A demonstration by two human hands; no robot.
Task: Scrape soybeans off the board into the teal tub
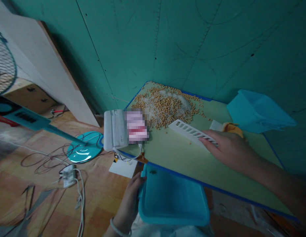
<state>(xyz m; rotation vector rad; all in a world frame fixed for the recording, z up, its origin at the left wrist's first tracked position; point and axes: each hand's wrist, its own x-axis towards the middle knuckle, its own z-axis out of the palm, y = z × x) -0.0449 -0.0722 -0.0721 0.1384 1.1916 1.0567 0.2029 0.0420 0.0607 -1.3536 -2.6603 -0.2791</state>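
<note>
My right hand point(223, 148) grips a white slotted plastic plate point(186, 131) above the pale green tabletop point(172, 158). The plate's far end is close to a heap of round tan soybeans point(165, 107) with whitish, clear-looking material among them that I cannot make out. At the near table edge, my left hand point(131, 191) has its fingers closed round the left rim of a turquoise plastic bin point(174, 194). A small dark cluster of bits shows inside the bin near its back left corner.
A white device point(115, 130) and a blurred pink-screened phone point(136, 126) stand at the table's left end. A turquoise box point(259, 110) and orange cloth point(233, 128) are at right. Fan base point(86, 148), power strip point(69, 176) and cables cover the left floor.
</note>
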